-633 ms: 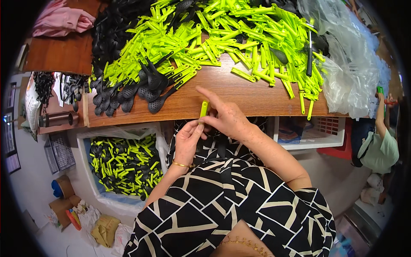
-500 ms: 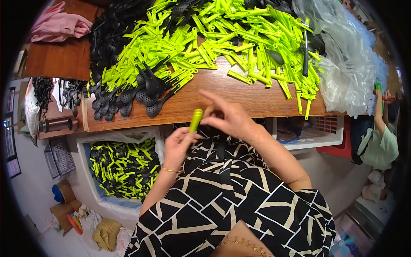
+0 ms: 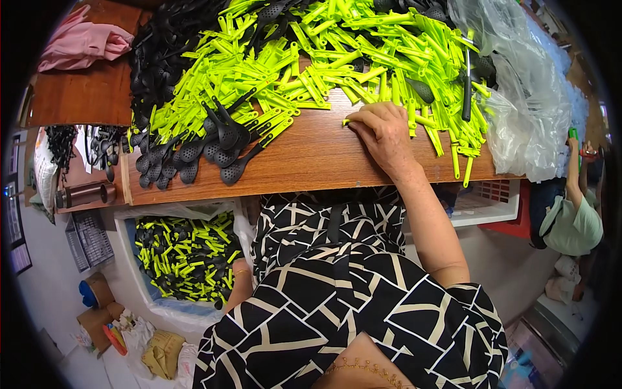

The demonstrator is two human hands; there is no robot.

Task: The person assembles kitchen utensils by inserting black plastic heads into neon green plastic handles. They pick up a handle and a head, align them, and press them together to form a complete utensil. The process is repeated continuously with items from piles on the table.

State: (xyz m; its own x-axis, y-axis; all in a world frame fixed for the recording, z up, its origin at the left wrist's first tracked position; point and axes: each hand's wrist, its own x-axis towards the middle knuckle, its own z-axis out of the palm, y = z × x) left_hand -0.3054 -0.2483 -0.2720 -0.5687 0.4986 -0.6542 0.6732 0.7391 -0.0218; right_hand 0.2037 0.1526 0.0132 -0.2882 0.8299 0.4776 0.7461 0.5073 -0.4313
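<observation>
A wide heap of lime-green plastic handles (image 3: 337,58) covers the far side of the brown table. My right hand (image 3: 387,135) reaches down to the table at the heap's near edge. Its fingers are closed over a lime-green handle (image 3: 346,122), whose end pokes out to their left. Down at the left, my left wrist (image 3: 241,273) is against the right edge of a lined bin (image 3: 144,285) filled with green-and-black pieces. The fingers of that hand are hidden, so what they hold does not show. Black slotted spoon heads (image 3: 223,155) lie in a cluster on the table's left part.
Clear plastic sheeting (image 3: 528,97) drapes the right end of the table. A black-handled tool (image 3: 467,91) lies on the heap's right side. Below the table edge stands a white crate (image 3: 486,211). Another person in a pale green top (image 3: 573,223) is at far right.
My left hand has dropped from in front of me to the bin, and the green piece it held is out of sight. My right hand has moved forward and right onto a green handle.
</observation>
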